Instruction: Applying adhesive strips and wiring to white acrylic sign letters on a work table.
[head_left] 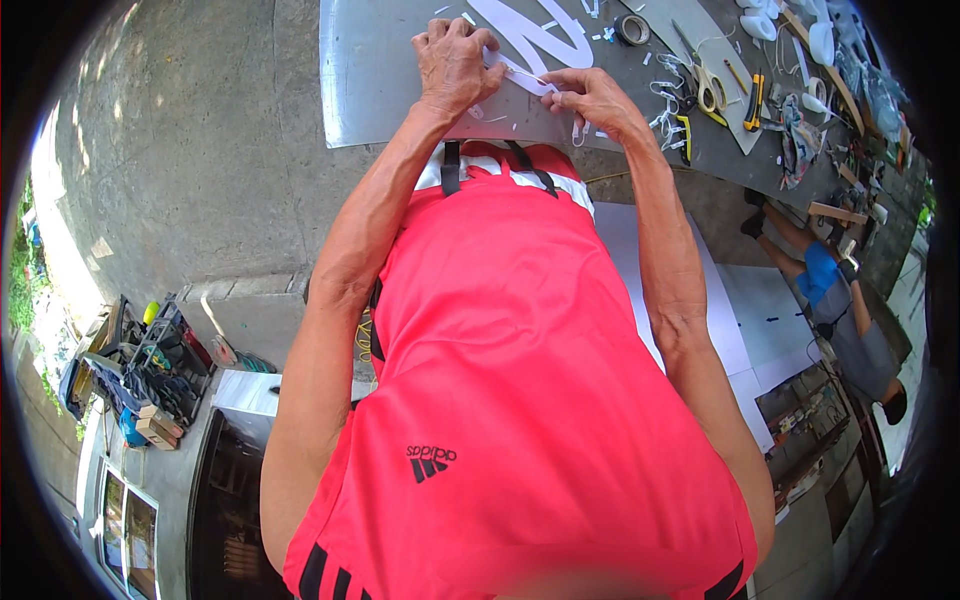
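Observation:
Over the near edge of a grey metal-topped table (375,100), both my hands work at a flat white cut-out piece (528,82) with curved strokes. My left hand (455,68) has its fingers curled, with the thumb and fingertips pressed on the left part of this piece. My right hand (597,102) pinches at its right end, thumb against forefinger. A thin pale strip or wire runs between the two hands; its kind is too small to tell. Just beyond lies a larger white cut-out shape (545,40) with looping strokes.
To the right lie a tape roll (632,29), scissors (710,90), a yellow-and-black utility knife (754,103), white wires with small modules (668,88) and a crumpled rag (800,140). White scraps litter the tabletop. Another person (845,310) is at the far right.

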